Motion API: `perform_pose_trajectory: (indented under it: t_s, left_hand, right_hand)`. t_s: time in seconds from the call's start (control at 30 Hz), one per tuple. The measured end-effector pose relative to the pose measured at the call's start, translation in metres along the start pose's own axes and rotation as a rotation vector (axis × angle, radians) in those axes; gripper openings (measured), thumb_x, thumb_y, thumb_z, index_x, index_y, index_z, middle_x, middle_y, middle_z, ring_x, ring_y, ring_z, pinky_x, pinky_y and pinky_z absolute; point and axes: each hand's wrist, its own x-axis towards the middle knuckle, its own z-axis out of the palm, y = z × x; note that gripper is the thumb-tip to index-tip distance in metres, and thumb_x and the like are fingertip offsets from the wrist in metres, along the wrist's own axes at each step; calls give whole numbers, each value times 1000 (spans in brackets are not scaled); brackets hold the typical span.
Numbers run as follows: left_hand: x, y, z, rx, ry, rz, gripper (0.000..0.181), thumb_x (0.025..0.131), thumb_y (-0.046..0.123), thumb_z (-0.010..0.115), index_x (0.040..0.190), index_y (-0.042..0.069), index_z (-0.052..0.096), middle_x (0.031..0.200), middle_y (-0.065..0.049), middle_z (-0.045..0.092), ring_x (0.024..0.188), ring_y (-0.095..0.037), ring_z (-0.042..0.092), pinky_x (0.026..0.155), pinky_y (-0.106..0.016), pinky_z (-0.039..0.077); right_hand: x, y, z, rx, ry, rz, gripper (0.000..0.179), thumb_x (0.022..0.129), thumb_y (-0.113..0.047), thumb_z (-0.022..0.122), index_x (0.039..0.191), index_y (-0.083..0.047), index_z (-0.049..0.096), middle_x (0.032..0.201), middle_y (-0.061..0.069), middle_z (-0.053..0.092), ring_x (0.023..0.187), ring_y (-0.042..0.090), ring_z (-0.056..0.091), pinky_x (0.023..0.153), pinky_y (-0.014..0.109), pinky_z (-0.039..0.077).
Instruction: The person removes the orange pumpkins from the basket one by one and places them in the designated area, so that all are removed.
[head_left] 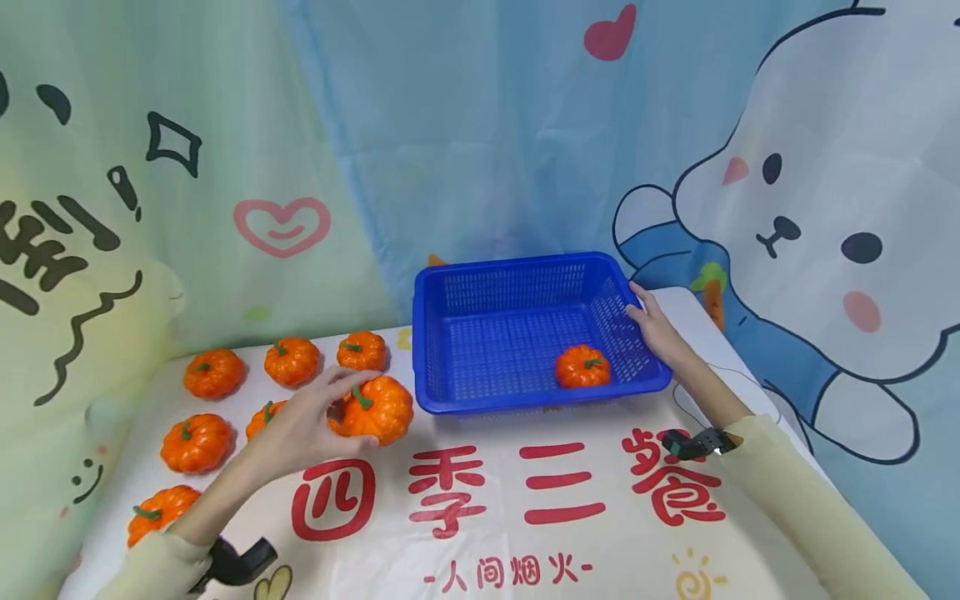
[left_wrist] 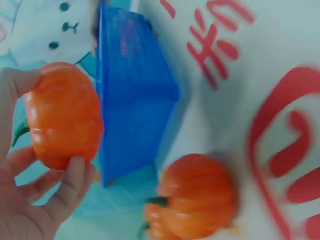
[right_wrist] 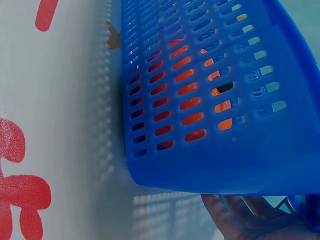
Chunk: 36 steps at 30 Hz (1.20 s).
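Note:
In the head view my left hand [head_left: 315,425] grips a small orange pumpkin [head_left: 382,410] with a green stem, raised beside the left end of a blue plastic basket [head_left: 510,403]. The left wrist view shows thumb and fingers around that pumpkin [left_wrist: 65,117]. At the basket's right end my right hand [head_left: 660,329] holds the rim. From the right wrist camera, its fingers lie against the outside of the basket [right_wrist: 210,170]. One pumpkin [head_left: 582,367] sits inside the basket at the front right.
Several more pumpkins stand on the left of the table, including one at the back left [head_left: 214,374] and one near the basket [head_left: 363,351]. The tablecloth [head_left: 495,550] has red lettering. A printed curtain [head_left: 465,192] hangs directly behind the table.

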Motion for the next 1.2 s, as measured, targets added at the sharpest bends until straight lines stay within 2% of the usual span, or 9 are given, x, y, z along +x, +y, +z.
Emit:
perform_pose_trajectory:
  t_s: [0.13,0.27,0.4,0.5,0.6,0.73,0.9,1.03,1.2]
  left_hand:
    - [-34,-10,14,-10,34,-124,71,71,35,84,134,17,56,119,-5,57,88,-15,51,68,-24,50]
    - [-63,-19,19,-2,62,-273,73,72,40,84,135,17,56,122,-8,53,93,-20,52,69,-24,49]
    - [-83,-33,22,11,53,-434,82,71,50,81,138,14,52,124,-13,49,98,-25,52,71,-29,49]
    - [-94,-44,22,7,29,-550,87,73,57,77,140,12,48,127,-17,45,101,-29,51,76,-36,54]
    - [-103,-55,23,15,19,-630,90,75,61,74,143,10,44,130,-20,41,106,-36,50,85,-49,54]
    - [-112,-66,24,25,13,-687,93,77,62,71,145,8,39,132,-24,36,112,-43,46,92,-60,49]
    - [-116,-76,28,43,-18,-722,97,76,64,70,147,7,36,132,-26,36,113,-47,45,91,-63,48]
    - [-117,-84,33,64,-72,-751,102,76,64,70,149,5,32,131,-30,35,112,-49,45,87,-63,50]
    - [-118,-88,37,86,-98,-757,105,77,64,69,151,3,26,132,-34,35,114,-52,43,89,-65,48]
  right_hand:
    - [-1,-2,-2,-2,-2,8,61,105,-39,21,156,-25,-11,164,16,-8,148,47,5,116,69,5]
    - [0,-3,-1,5,-6,12,61,105,-39,21,156,-26,-11,164,16,-8,148,47,6,116,69,5]
    - [-3,-8,-1,3,-8,16,61,106,-37,21,156,-24,-11,163,18,-8,148,48,4,116,69,4]
    - [-2,-8,-3,-14,-4,16,61,106,-37,21,156,-24,-11,163,18,-7,148,48,5,116,69,4]
    - [2,-4,-4,-26,-1,12,61,106,-38,21,156,-25,-11,163,18,-7,148,49,6,116,68,5]
    - [-1,-6,-4,-16,-6,23,60,106,-32,21,156,-21,-11,163,20,-8,147,50,4,116,68,4]
    - [-9,-14,-3,10,-12,32,59,106,-25,21,156,-15,-11,161,23,-9,147,51,1,116,69,2]
    - [-7,-9,-2,2,-7,24,59,107,-28,21,156,-18,-11,162,22,-9,147,51,3,116,69,3]
    - [1,-1,-3,-7,-1,7,59,106,-34,20,156,-24,-11,163,19,-8,147,51,5,116,69,4]
